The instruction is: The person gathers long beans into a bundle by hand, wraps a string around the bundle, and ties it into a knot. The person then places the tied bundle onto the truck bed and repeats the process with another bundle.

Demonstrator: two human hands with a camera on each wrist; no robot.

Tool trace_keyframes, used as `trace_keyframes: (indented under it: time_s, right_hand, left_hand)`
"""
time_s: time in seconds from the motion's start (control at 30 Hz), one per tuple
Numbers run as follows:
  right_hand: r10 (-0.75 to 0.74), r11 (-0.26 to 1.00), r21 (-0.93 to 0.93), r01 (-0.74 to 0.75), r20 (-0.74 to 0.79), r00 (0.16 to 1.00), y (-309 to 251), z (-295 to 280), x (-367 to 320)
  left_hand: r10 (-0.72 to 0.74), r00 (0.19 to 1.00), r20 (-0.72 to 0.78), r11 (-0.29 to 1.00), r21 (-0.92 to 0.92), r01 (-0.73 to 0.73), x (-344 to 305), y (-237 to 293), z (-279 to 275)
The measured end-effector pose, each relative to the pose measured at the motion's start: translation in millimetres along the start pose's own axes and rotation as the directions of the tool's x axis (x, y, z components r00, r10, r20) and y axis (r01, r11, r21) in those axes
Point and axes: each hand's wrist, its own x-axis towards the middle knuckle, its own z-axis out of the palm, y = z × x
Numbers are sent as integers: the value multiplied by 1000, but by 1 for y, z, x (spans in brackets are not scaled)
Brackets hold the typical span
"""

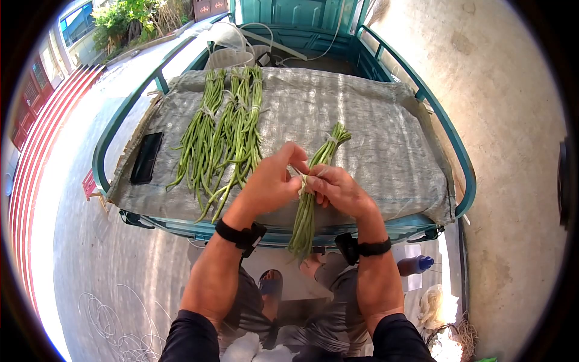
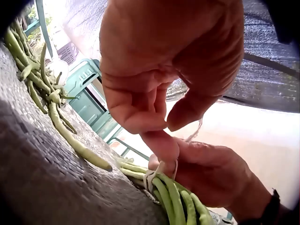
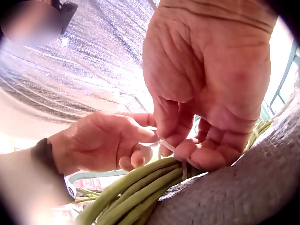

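A bundle of long green beans lies over the front edge of the grey woven sheet, its lower ends hanging past the edge. Pale string is looped around the bundle's middle, and another tie circles its far end. My left hand pinches the string between thumb and fingertips, just above the loop. From the other side, my right hand pinches the string close against the beans, thumb and fingers at the tie. In the right wrist view, beans pass under both hands.
Several tied bean bundles lie left on the woven sheet. A black phone rests near its left edge. Teal cart rails flank the sheet. A bucket stands behind; a dark bottle stands lower right.
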Motion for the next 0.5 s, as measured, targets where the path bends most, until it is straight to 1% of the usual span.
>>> trace_keyframes:
  time_s: [0.03,0.13,0.33,0.43,0.5]
  right_hand:
    - [-6,1000,13,6,2,1000,1,0,0]
    - [20,1000,-13,-19,10,1000,-2,-2,1]
    - [32,999,-6,-32,-6,999,-5,-2,0]
    - [54,998,-17,-55,-45,998,-7,-4,-2]
    - [42,999,-13,-42,-49,998,-8,-8,-4]
  left_hand:
    - [15,999,43,995,96,-19,-1,-5,1]
    - [-20,998,58,997,69,16,-2,-14,3]
    - [-64,996,66,992,110,57,-4,-27,4]
    - [-96,994,44,993,76,92,-6,-29,12]
    - [-102,993,54,994,46,100,-6,-29,16]
